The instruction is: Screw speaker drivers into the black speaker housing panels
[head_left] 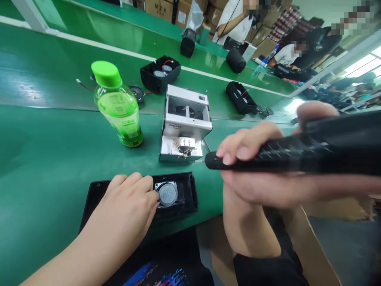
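My left hand [129, 202] reaches into an open black speaker housing [187, 194] near the table's front edge, fingers curled beside a round silver speaker [167, 194]; its fingertips are hidden. On the right, my right hand [253, 159] is wrapped round a long black power tool [297, 153], blurred at its right part, its rounded end pointing left. Just behind the housing stands a silver screw feeder machine [189, 127] with a small metal block at its front.
A green-capped bottle [119, 107] stands left of the machine. Further back are an open black housing [160, 75], a loose speaker [137, 93], another housing [241, 98] and a black cylinder [236, 60]. People work across the table. A cardboard box [336, 208] is at the lower right.
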`<action>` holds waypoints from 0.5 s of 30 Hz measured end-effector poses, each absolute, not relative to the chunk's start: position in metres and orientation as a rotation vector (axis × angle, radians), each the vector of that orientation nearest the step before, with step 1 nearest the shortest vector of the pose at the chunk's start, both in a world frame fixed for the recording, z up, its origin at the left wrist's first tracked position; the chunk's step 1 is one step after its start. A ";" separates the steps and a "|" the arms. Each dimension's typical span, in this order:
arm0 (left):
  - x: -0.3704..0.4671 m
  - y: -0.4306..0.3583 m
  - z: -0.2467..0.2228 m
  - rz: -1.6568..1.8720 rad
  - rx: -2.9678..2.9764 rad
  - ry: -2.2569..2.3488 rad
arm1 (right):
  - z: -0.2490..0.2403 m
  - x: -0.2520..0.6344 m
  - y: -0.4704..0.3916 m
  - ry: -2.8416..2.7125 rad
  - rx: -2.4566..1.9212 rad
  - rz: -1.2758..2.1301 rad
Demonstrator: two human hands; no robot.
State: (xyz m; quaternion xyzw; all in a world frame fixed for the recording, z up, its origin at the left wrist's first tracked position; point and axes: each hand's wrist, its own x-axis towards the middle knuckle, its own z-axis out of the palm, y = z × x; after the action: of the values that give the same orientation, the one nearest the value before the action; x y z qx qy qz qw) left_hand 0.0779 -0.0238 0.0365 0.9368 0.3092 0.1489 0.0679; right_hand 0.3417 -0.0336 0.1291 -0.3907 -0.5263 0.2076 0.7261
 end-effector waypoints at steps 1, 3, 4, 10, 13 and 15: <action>0.077 -0.025 0.036 0.454 2.772 0.939 | 0.125 0.342 -0.016 -1.141 -0.789 0.419; 0.074 -0.025 0.038 0.509 2.645 0.949 | 0.113 0.340 0.016 -1.173 -0.699 0.397; 0.072 -0.023 0.040 0.552 2.586 0.953 | 0.106 0.339 0.029 -1.212 -0.684 0.407; 0.092 0.026 0.094 0.811 2.777 1.046 | 0.087 0.336 0.041 -1.297 -0.658 0.497; 0.131 0.064 0.127 0.705 2.855 1.251 | 0.092 0.335 0.026 -1.218 -0.689 0.595; 0.154 0.081 0.142 0.624 2.829 1.365 | 0.096 0.334 0.017 -1.186 -0.674 0.658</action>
State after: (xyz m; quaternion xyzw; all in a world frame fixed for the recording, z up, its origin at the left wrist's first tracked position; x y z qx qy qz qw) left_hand 0.1544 0.0809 0.1416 0.8831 0.4259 0.1946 -0.0305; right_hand 0.3342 0.0173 0.0958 -0.3058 -0.5378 0.2983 0.7268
